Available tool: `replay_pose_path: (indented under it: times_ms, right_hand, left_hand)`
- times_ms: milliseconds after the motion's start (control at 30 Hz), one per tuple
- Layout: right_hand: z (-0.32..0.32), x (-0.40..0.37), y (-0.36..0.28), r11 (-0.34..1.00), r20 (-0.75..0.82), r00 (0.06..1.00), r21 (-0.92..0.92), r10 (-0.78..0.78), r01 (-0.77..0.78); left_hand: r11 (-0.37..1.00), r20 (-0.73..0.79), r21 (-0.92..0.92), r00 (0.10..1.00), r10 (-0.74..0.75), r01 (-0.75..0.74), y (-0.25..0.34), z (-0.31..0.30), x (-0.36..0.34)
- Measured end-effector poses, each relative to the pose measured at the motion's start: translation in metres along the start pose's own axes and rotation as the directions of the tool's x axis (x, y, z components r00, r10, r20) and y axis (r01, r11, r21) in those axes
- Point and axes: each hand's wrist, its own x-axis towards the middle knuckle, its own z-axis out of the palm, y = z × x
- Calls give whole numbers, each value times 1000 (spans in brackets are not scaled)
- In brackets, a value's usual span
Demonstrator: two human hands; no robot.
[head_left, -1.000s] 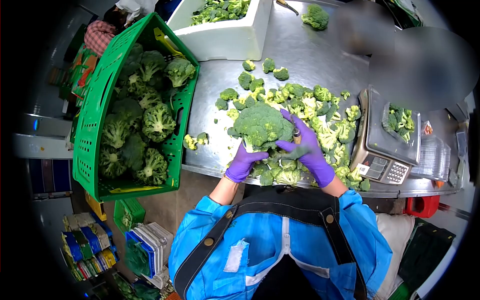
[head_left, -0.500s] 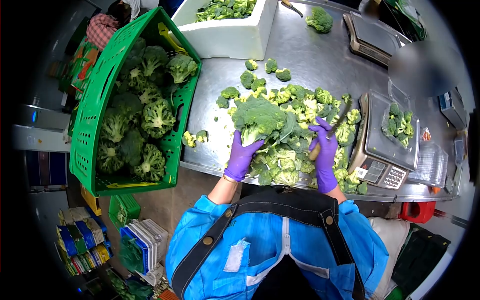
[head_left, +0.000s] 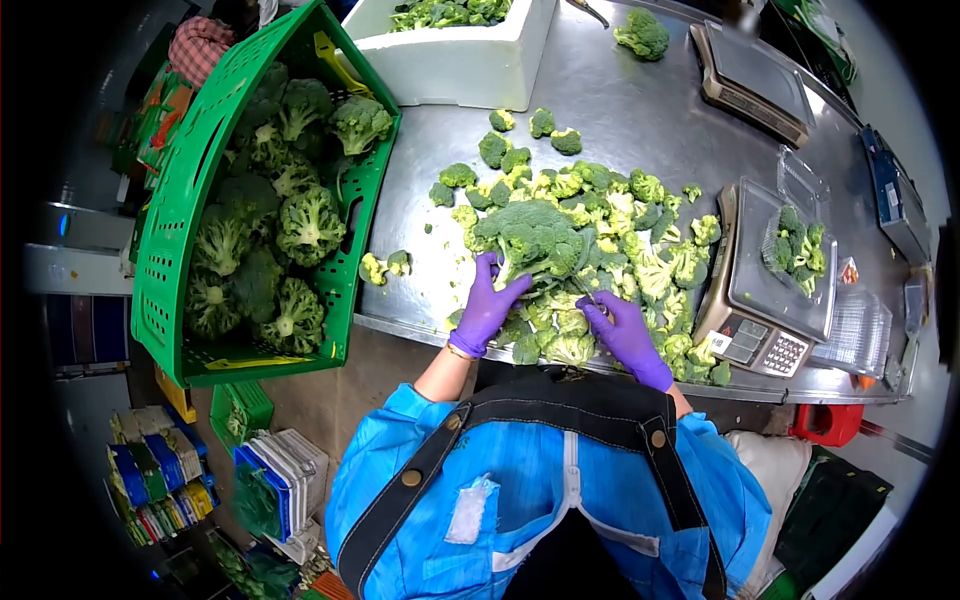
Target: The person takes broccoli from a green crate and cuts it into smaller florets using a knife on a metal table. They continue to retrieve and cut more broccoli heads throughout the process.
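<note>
My left hand (head_left: 490, 305), in a purple glove, grips a large broccoli head (head_left: 530, 238) by its underside, above the metal table (head_left: 410, 215). Close to the right side of that head is my right hand (head_left: 622, 335), also gloved, with its fingers closed round a knife. The knife's blade (head_left: 585, 290) points toward the broccoli's underside and is mostly hidden among the greens. Cut florets (head_left: 655, 265) lie in a heap under and around both hands.
A green crate (head_left: 170, 300) of broccoli heads stands at the left. Behind is a white foam box (head_left: 460, 62). At the right, a scale (head_left: 770, 345) bears a plastic tray of florets (head_left: 795, 250); another scale (head_left: 750, 80) and a whole broccoli (head_left: 642, 34) sit farther back.
My right hand has moved left and down with the knife, from upright beside the heap to the underside of the broccoli head. My left hand still holds the head, slightly farther right.
</note>
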Motion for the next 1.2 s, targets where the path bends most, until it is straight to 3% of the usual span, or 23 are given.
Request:
replay_pose_path:
  times_ms: [33, 100, 167, 200, 300, 367, 433, 500, 567, 633, 767, 900, 933, 967, 1000, 1100, 1167, 1200]
  right_hand:
    - [0, 1, 10, 999, -17, 999, -10, 41, -41]
    - [0, 1, 12, 996, -30, 996, -22, 82, -82]
    - [-2, 3, 4, 990, -68, 992, 106, 102, -95]
    - [-1, 4, 5, 990, -65, 993, 103, 102, -95]
    - [-1, 7, 2, 1000, -77, 997, 16, 8, -6]
    - [-4, 6, -10, 967, -13, 986, -198, -164, 158]
    - [-2, 6, -7, 967, -8, 989, -211, -149, 144]
    - [-7, 5, -8, 964, -4, 991, -234, -131, 126]
    - [-11, 4, -13, 981, 40, 999, -191, -35, 42]
    - [-11, 2, -5, 980, -10, 995, -175, -96, 93]
    - [-16, 2, -15, 970, -36, 997, 236, 61, -51]
    - [-28, 2, 5, 954, -150, 988, 300, 39, 8]
    - [-28, 8, 59, 969, -227, 944, -125, -238, 214]
    - [-33, 6, 24, 880, -161, 983, 475, 88, -1]
    - [-37, 11, 20, 838, -94, 994, 546, 48, 11]
    - [-25, 19, 9, 867, -213, 977, 483, -16, 120]
    - [-27, 22, 40, 761, -85, 993, 649, 79, -5]
    - [-24, 19, 29, 837, -99, 985, 543, 139, -64]
  left_hand:
    - [958, 56, -213, 981, -187, 194, 7, 1, 0]
    - [938, 120, -256, 971, -209, 233, -1, -1, 5]
    - [875, 156, -437, 976, -154, 208, 3, 0, 5]
    - [851, 171, -438, 957, -236, 289, 7, 0, 6]
    - [837, 227, -466, 953, -200, 286, 6, 1, 5]
    - [820, 235, -487, 949, -210, 302, 11, 3, 3]
    - [796, 280, -539, 950, -136, 273, 11, 6, 2]
    - [807, 283, -516, 947, -155, 287, 13, 8, 3]
    - [843, 266, -462, 950, -166, 277, 14, 10, 4]
    - [835, 253, -480, 954, -163, 270, 15, 11, 3]
    - [800, 238, -517, 949, -206, 303, 6, 13, 5]
    - [783, 237, -539, 948, -214, 311, -22, 19, 12]
    - [808, 230, -506, 950, -211, 302, -13, 20, 11]
    - [813, 219, -508, 955, -199, 285, -14, 21, 12]
    - [807, 245, -488, 939, -240, 334, -11, 19, 12]
    - [801, 286, -508, 939, -191, 317, 2, 11, 6]
    - [802, 267, -506, 942, -204, 317, -2, 13, 7]
    - [798, 238, -516, 947, -216, 311, -6, 16, 8]
